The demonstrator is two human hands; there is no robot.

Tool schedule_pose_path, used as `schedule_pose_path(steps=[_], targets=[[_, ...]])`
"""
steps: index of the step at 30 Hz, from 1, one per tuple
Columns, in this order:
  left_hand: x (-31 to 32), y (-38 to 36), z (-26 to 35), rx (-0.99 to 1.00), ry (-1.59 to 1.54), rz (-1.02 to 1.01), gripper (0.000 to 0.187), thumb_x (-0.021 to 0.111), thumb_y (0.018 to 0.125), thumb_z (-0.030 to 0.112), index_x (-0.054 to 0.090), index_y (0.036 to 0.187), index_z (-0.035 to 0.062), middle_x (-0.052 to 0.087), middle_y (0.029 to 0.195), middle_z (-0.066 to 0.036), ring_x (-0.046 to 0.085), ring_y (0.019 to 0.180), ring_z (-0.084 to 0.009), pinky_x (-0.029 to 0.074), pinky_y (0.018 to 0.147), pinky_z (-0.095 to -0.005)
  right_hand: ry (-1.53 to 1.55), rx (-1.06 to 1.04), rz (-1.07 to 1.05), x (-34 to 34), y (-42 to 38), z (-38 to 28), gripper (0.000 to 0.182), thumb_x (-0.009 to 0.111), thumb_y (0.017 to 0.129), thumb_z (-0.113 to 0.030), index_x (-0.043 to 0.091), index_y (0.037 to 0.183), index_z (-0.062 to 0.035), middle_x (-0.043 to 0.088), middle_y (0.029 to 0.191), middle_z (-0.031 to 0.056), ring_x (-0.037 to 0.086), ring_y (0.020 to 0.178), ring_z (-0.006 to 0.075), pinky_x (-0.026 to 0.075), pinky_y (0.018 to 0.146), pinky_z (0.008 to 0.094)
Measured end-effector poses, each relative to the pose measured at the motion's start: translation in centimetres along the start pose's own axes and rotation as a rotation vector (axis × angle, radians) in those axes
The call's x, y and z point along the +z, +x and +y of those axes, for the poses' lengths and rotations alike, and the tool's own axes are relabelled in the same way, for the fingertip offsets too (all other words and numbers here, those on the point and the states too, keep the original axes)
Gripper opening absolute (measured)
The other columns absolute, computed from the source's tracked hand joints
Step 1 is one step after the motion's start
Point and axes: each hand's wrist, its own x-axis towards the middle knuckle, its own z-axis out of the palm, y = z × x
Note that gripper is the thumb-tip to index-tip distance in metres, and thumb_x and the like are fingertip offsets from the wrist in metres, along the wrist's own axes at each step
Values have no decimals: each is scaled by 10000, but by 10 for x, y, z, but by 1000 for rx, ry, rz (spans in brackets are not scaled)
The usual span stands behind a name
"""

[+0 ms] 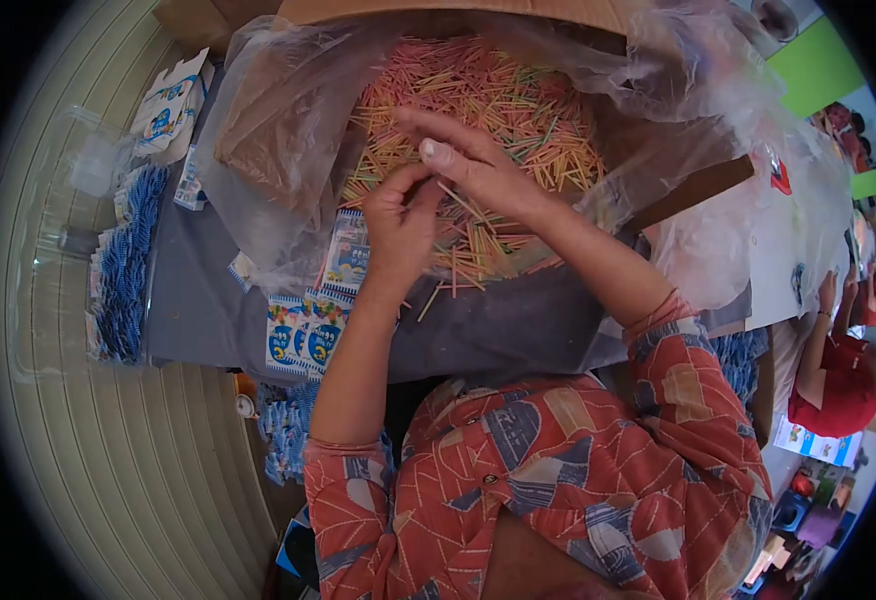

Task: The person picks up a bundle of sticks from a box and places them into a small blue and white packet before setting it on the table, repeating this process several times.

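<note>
Many thin pink, yellow and green sticks (548,110) lie in a plastic-lined cardboard box. Over their near part, my left hand (403,225) has its fingers bent together; what they hold, if anything, is too small to make out. My right hand (478,170) is just beside it, fingers partly stretched out and apart, with a pale stick showing beneath near the left fingertips. Blue and white printed packets (323,325) lie on the grey cloth near my left forearm, and another packet (348,250) is beside my left wrist.
Clear plastic liner (278,130) spreads round the box. At the left, a clear tray (53,270) holds rows of blue packets (123,280), with a white printed carton (170,108) behind. A person in red (836,385) is at the far right.
</note>
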Motion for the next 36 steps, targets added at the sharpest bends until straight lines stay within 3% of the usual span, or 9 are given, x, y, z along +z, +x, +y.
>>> schedule_pose_path(steps=[4,14,16,20,21,26,29,31,36], targets=[[-8,-2,15,-40,-242,78,233,681,864,31,634,1086,-25,662,890,-29,604,811,-83,501,752,-241,33,201,-130,-26,-11,-1,410,704,833,-40,612,1231,-59,618,1067,28,576,953,95,498,806,264],[-35,-37,43,-178,20,-59,272,657,844,-26,632,1114,-43,674,966,-44,625,847,-86,507,786,-240,-111,241,-438,-46,-17,-5,263,694,800,-77,651,1052,-14,680,864,80,645,783,146,511,719,332],[-47,-57,77,-240,-10,24,257,655,829,-41,643,1086,-44,679,985,-53,625,855,-83,507,784,-238,-900,-117,-209,-85,-11,-8,307,694,814,-166,660,1092,-39,692,950,127,667,881,255,514,794,388],[-74,-117,110,-113,544,-174,291,676,762,-53,675,1042,26,674,899,-100,655,821,-220,499,728,-328,-1711,641,-386,-135,-1,-1,323,607,859,-306,678,1090,-91,670,1080,137,634,1032,288,501,868,408],[-72,-136,100,-81,758,-171,317,671,733,-16,679,1039,65,651,878,-119,608,825,-322,456,730,-405,-1704,563,-407,-147,-11,16,281,592,855,-272,686,1054,-97,675,1072,126,637,1028,284,510,844,416],[-86,-152,65,-61,1057,-104,332,626,727,15,669,1049,83,638,924,-87,562,912,-301,389,766,-434,-1612,664,-366,-143,-6,39,222,558,856,-228,705,906,-68,690,986,162,656,977,342,518,805,452],[-82,-147,67,6,1333,-15,341,636,720,16,672,1054,78,616,956,-71,538,970,-283,379,806,-436,-1906,516,-388,-165,-14,73,252,561,867,-241,670,1036,-89,691,1010,159,662,982,331,526,785,425],[-87,-147,65,-1,1407,37,343,653,727,30,671,1067,69,601,965,-68,516,996,-275,366,845,-440,-1824,121,-6,-175,-19,86,396,568,865,-234,562,1249,-137,691,1004,160,659,970,349,527,788,448],[-91,-123,72,109,1202,64,316,674,754,69,669,1069,51,588,1000,-115,534,955,-306,401,820,-443,-1615,553,48,-133,-14,24,551,605,823,-219,451,1349,-164,675,1052,167,632,1006,377,503,850,479]])
